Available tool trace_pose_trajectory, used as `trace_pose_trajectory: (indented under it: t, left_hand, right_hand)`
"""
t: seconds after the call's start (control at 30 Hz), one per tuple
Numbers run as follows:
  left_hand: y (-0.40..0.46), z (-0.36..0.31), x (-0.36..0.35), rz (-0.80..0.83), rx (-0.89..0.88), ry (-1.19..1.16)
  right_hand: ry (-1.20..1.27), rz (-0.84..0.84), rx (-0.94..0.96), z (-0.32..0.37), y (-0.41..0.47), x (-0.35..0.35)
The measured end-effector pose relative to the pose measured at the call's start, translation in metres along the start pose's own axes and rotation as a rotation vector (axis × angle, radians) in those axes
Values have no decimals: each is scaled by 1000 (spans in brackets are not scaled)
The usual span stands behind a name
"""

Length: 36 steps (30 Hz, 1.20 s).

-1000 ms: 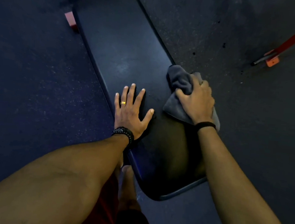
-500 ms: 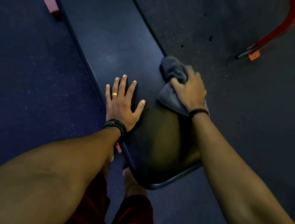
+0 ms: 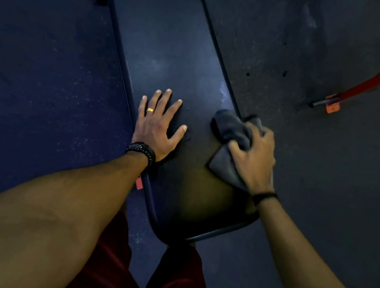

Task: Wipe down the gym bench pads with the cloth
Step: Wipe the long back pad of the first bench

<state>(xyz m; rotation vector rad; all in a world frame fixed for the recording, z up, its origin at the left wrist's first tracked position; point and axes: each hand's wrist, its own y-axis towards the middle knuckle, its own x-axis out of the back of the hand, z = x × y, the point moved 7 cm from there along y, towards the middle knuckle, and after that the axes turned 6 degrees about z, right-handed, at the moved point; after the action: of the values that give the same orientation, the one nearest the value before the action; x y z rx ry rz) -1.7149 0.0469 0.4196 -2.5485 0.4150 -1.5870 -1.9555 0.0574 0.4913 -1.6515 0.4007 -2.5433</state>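
Centre frame: left hand, fingers spread flat, rests on the bench pad, likely as a brace. Right hand grips the bunched grey cloth at the pad's right edge (presumably to wipe the rim).

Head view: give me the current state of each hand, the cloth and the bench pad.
left hand: flat on the pad, fingers spread, holding nothing
right hand: gripping the cloth at the pad's right edge
cloth: bunched, pressed on the pad
bench pad: flat, faint smudges ahead of the cloth
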Motion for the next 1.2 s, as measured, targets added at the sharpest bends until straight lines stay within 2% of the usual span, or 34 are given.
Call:
trace_pose_trajectory:
  t: [0.1,0.2,0.33,0.4,0.47,0.53,0.6,0.67,0.77,0.83,0.9,0.97,1.07,1.13,1.2]
  left_hand:
    - [-2,0,1,-16,15,20]
    - [-3,-3,2,-14,19,34]
    - [-6,-11,7,35,31,70]
    - [-17,-11,15,15,92,53]
    - [-42,-4,27,-84,210,-60]
    - [-81,8,40,-236,339,-204]
    - [-120,21,44,-324,418,-316]
    - [-156,35,43,-354,484,-396]
    - [-194,58,36,-345,599,-477]
    - [-207,69,31,-308,656,-515]
    - [-209,74,30,-286,677,-558]
    - [-206,73,30,-283,663,-595]
    - [-200,62,24,-266,632,-654]
    - [-198,57,22,-303,648,-709]
    - [-200,57,23,-420,692,-770]
  right_hand:
    - [36,1,21,20,74,-17]
    - [48,20,71,24,83,-22]
    - [-121,64,330,10,1,-2]
    - [-133,108,445,-3,-49,8]
    - [-120,153,544,-22,-93,12]
    - [-156,191,739,-27,-136,5]
    - [-225,245,1005,-9,-174,-19]
    - [-296,327,1170,39,-202,-53]
    - [-485,404,1137,127,-212,-99]
    - [-577,437,1075,157,-206,-113]
    - [-523,446,1063,145,-197,-103]
    - [-408,468,1101,95,-195,-77]
    - [-298,398,1196,32,-201,-41]
    - [-288,361,1121,45,-187,-48]
    - [-269,294,928,91,-149,-62]
